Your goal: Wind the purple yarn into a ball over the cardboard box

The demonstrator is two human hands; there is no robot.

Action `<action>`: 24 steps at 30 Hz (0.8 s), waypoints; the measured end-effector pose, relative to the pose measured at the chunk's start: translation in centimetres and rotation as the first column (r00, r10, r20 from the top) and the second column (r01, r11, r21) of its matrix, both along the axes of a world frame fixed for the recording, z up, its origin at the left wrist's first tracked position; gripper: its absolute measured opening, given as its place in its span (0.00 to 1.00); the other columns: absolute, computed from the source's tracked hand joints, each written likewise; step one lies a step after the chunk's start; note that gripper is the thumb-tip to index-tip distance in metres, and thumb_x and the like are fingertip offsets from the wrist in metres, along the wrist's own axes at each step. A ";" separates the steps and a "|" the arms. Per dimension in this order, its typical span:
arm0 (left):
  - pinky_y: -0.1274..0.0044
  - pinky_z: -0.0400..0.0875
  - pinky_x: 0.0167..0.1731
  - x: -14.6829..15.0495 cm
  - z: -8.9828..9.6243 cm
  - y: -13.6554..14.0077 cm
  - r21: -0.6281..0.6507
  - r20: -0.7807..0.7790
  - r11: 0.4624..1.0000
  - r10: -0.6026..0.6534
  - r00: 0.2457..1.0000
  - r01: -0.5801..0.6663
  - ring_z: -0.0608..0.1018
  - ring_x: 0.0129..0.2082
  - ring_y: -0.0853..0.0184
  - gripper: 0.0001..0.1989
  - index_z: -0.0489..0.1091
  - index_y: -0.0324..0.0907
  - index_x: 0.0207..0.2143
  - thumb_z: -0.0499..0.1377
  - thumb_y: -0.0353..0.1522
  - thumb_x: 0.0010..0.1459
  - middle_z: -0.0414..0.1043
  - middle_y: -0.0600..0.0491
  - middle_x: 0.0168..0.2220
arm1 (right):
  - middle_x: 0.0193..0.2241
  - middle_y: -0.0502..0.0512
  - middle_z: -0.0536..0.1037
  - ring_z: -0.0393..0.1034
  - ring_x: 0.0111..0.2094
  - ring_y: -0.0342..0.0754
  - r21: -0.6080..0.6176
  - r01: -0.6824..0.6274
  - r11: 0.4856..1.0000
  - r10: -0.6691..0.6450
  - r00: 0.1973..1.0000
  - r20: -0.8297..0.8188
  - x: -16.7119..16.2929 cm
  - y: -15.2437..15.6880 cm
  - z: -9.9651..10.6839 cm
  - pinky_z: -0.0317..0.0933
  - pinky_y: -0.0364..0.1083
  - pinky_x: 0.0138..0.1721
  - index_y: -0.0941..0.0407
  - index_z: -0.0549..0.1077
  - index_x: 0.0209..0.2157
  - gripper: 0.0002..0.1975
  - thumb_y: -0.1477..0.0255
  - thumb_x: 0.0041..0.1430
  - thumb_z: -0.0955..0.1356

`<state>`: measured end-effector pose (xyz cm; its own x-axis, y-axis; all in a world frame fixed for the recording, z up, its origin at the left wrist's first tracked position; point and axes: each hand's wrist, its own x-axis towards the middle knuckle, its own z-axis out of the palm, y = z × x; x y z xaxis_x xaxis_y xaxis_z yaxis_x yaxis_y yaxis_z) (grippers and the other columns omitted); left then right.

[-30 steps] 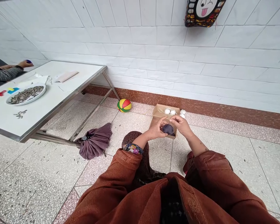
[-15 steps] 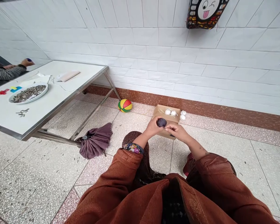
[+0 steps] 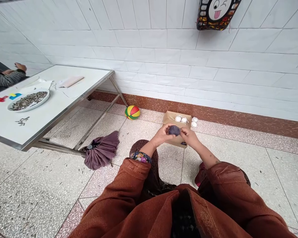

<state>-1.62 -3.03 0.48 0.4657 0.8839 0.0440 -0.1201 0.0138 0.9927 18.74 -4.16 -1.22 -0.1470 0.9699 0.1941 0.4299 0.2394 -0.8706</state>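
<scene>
A dark purple-grey ball of yarn [image 3: 174, 130] sits in my left hand [image 3: 162, 135], whose fingers curl round its left side. Against the ball's right edge, my right hand [image 3: 189, 137] is closed in a pinch on its yarn; the strand itself is too thin to make out. Below and behind both hands is an open cardboard box [image 3: 169, 116] on the floor, partly covered by them. White balls of yarn [image 3: 181, 119] lie in its far end, and a small dark thing [image 3: 183, 143] shows at its near end.
Two white balls [image 3: 194, 122] rest right of the box. A striped ball [image 3: 132, 112] and a folded purple umbrella [image 3: 103, 150] lie leftward, by a white table [image 3: 64, 74] holding a plate of seeds [image 3: 29, 100]. Another person's hand [image 3: 21, 67] is beyond. A black basket [image 3: 217, 15] hangs on the wall.
The yarn ball has turned and shifted slightly right in my left hand. My right hand has moved from below the ball up to its right edge. The other person's hand moved left.
</scene>
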 end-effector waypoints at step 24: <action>0.66 0.69 0.54 -0.2 -0.3 0.4 -0.027 0.008 0.992 0.127 0.992 -0.126 0.77 0.48 0.62 0.28 0.69 0.42 0.52 0.70 0.35 0.47 0.75 0.48 0.48 | 0.26 0.51 0.75 0.67 0.30 0.49 0.006 -0.123 0.992 0.123 0.992 0.019 -0.7 -0.7 0.5 0.61 0.48 0.35 0.52 0.74 0.27 0.15 0.57 0.61 0.68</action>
<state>-1.87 -2.59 0.14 0.3496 0.9366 0.0234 -0.1319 0.0244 0.9910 18.02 -4.90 -0.75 -0.2689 0.9428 0.1973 0.4132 0.2979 -0.8605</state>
